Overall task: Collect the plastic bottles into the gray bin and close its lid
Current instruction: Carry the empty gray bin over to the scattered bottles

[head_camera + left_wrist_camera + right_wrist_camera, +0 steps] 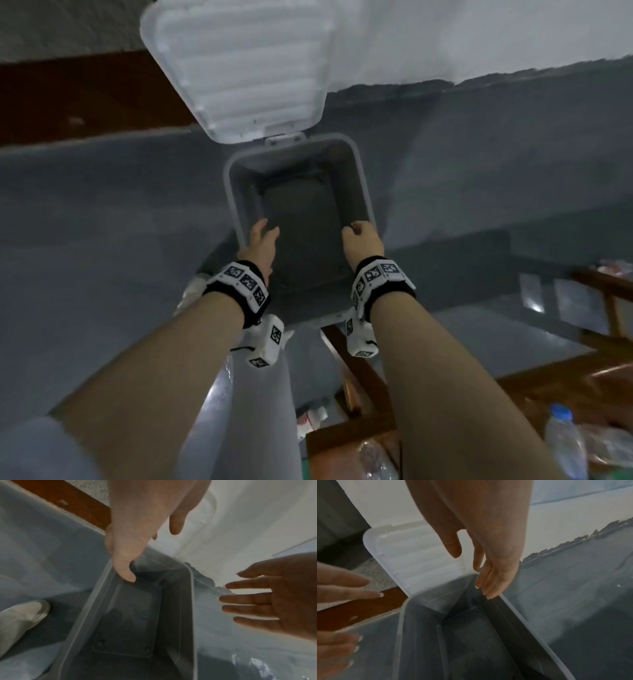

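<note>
The gray bin (233, 192) stands open on the floor, its white ribbed lid (246, 68) swung up against the wall. Only the bin's dark floor shows inside. My left hand (265, 233) hovers over the left rim (93, 601), thumb (126, 573) dipping just inside, holding nothing. My right hand (354, 229) hangs over the right rim (530, 628), its straight fingers (489, 586) pointing down beside it, also holding nothing. A clear plastic bottle (565, 442) with a blue cap lies at the lower right, far from both hands.
Dark wooden furniture (363, 373) stands to the right behind my arms, with crumpled clear plastic (373, 459) around it. A pale rounded object (20, 618) lies on the floor left of the bin. My gray trouser leg (257, 411) is below. The white wall (479, 34) backs the bin.
</note>
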A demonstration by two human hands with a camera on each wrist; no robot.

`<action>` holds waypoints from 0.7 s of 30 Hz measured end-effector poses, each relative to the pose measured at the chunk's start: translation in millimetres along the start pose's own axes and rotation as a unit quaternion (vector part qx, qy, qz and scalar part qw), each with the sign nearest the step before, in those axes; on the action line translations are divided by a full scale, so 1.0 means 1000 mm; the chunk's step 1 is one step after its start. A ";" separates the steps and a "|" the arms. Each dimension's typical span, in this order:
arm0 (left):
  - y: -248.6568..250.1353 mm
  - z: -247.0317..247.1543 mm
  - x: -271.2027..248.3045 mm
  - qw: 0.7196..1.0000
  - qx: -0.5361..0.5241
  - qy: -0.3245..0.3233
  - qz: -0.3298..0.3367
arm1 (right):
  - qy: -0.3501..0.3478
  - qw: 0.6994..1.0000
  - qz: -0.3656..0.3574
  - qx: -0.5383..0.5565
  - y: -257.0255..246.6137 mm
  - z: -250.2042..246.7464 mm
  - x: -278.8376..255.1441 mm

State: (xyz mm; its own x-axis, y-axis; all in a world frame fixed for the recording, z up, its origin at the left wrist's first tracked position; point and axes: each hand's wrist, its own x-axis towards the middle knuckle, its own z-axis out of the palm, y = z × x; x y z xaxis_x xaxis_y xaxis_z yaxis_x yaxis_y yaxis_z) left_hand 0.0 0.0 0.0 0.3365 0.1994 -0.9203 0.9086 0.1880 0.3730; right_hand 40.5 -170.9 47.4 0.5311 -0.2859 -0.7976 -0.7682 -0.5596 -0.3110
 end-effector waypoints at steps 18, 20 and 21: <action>-0.097 -0.022 0.188 0.993 -0.058 0.089 -0.053 | 0.088 0.987 0.045 -0.126 0.087 0.067 0.215; -0.105 -0.026 0.201 0.994 -0.021 0.092 -0.060 | 0.097 0.989 0.049 -0.103 0.088 0.073 0.223; -0.110 -0.029 0.209 0.995 -0.009 0.083 -0.060 | 0.109 0.988 0.053 -0.099 0.089 0.077 0.228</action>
State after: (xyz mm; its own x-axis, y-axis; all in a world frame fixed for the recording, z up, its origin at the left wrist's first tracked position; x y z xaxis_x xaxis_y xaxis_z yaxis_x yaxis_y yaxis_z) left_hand -36.5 48.9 -229.4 0.1797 0.3308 -0.9264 0.9346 0.2365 0.2658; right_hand 65.6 -225.7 -201.6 0.5315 -0.4994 -0.6842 -0.7508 -0.6517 -0.1076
